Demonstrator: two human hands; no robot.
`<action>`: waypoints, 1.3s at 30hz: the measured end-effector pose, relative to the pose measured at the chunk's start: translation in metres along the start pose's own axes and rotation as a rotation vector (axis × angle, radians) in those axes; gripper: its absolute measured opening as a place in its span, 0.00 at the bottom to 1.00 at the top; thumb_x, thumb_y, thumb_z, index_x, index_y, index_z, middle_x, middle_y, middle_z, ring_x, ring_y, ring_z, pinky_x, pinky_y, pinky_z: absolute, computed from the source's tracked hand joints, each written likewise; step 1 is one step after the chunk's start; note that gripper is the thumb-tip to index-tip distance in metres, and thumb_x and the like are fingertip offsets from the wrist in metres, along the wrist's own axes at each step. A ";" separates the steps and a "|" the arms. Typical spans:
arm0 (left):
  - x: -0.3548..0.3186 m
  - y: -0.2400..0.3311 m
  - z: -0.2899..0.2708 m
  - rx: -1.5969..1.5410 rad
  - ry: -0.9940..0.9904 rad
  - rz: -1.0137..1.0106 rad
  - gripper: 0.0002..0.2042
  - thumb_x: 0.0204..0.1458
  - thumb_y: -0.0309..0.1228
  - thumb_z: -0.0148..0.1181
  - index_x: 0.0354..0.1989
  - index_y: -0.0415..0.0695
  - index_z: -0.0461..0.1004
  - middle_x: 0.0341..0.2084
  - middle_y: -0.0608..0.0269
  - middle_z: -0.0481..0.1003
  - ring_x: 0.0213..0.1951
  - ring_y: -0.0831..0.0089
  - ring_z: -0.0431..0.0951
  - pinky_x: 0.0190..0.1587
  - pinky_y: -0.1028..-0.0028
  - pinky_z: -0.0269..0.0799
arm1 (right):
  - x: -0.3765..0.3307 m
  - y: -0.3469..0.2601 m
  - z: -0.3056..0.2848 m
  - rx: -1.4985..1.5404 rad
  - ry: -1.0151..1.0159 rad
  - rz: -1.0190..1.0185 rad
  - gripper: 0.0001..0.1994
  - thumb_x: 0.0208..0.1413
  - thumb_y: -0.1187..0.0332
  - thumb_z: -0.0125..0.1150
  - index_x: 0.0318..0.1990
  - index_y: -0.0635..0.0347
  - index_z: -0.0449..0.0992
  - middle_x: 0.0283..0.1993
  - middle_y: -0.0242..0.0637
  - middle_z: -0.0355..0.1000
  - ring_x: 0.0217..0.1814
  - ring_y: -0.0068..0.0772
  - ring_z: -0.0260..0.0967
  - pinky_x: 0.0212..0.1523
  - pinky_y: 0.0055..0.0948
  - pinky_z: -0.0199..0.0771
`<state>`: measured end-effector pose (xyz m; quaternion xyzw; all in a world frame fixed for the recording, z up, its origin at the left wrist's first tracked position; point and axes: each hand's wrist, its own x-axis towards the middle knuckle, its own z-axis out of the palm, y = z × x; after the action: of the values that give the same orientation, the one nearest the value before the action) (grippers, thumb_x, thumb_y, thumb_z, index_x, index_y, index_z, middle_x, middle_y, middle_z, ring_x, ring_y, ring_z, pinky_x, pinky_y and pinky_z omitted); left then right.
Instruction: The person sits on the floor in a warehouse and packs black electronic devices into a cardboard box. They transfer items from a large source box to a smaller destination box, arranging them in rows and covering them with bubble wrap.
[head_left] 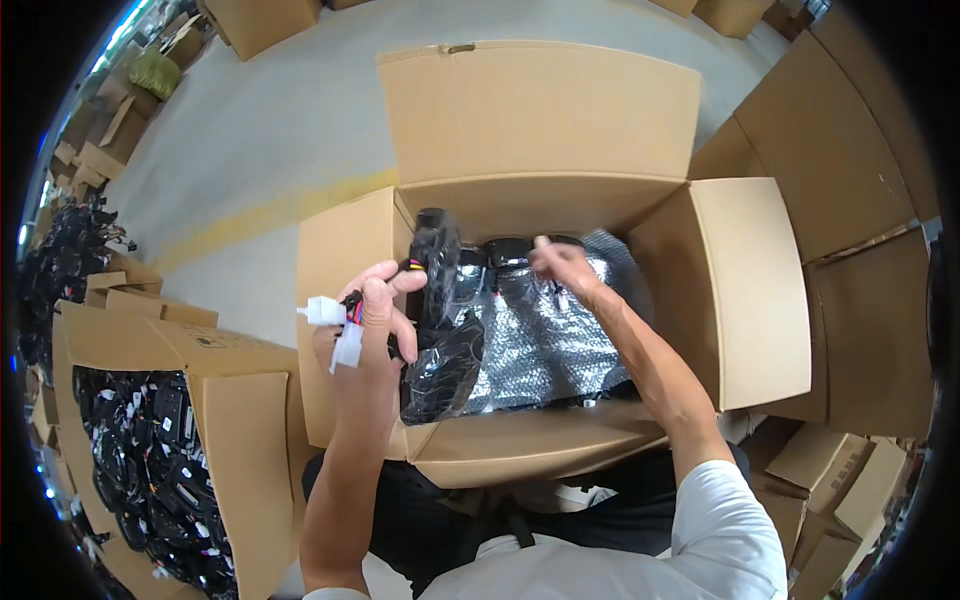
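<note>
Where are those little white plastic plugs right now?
The white plugs hang from the left hand, left of centre in the head view, just outside the left wall of the open cardboard box.

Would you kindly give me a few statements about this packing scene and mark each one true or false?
1. The left hand holds a bagged black part with white connectors. True.
2. The right hand rests on the floor. False: it reaches into the open cardboard box.
3. The box is lined with silvery bubble wrap. True.
4. The carton at the person's left is empty. False: it holds black parts.
</note>
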<state>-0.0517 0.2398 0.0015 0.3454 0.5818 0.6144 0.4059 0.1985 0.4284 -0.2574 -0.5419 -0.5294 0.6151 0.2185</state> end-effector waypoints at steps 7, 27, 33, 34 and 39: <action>-0.013 -0.015 0.017 -0.327 -0.206 -0.175 0.22 0.67 0.42 0.57 0.56 0.33 0.71 0.47 0.43 0.80 0.15 0.80 0.69 0.15 0.81 0.56 | -0.133 -0.135 0.099 0.932 -0.763 -0.002 0.39 0.66 0.32 0.39 0.69 0.54 0.63 0.65 0.41 0.69 0.69 0.39 0.64 0.72 0.47 0.60; -0.023 -0.033 0.024 0.059 -0.416 -0.394 0.27 0.66 0.31 0.58 0.68 0.28 0.60 0.43 0.43 0.81 0.17 0.83 0.67 0.21 0.83 0.65 | 0.013 0.103 -0.142 0.724 0.296 0.057 0.22 0.65 0.54 0.63 0.59 0.57 0.73 0.56 0.41 0.77 0.59 0.35 0.73 0.65 0.43 0.70; -0.026 -0.030 0.026 0.086 -0.375 -0.373 0.25 0.67 0.33 0.56 0.66 0.29 0.63 0.42 0.46 0.81 0.18 0.82 0.68 0.20 0.82 0.63 | 0.015 0.104 -0.103 -0.651 0.817 -0.270 0.26 0.59 0.60 0.67 0.59 0.68 0.71 0.66 0.59 0.65 0.67 0.58 0.65 0.66 0.46 0.66; -0.028 -0.026 0.025 0.098 -0.354 -0.357 0.24 0.68 0.34 0.55 0.65 0.29 0.64 0.41 0.47 0.81 0.18 0.82 0.68 0.20 0.81 0.63 | 0.010 0.094 -0.091 -0.790 0.780 -0.257 0.27 0.58 0.59 0.67 0.60 0.69 0.71 0.68 0.60 0.63 0.69 0.60 0.63 0.67 0.47 0.66; -0.018 -0.017 0.022 -0.111 -0.262 -0.346 0.23 0.70 0.40 0.51 0.59 0.30 0.67 0.40 0.53 0.79 0.23 0.81 0.72 0.23 0.82 0.63 | 0.000 0.116 -0.116 -1.049 0.602 -0.134 0.26 0.55 0.65 0.66 0.59 0.66 0.67 0.70 0.60 0.59 0.68 0.65 0.61 0.65 0.52 0.67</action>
<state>-0.0226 0.2334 -0.0124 0.2945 0.5400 0.5163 0.5959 0.3378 0.4366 -0.3431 -0.6930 -0.7098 0.0769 0.1007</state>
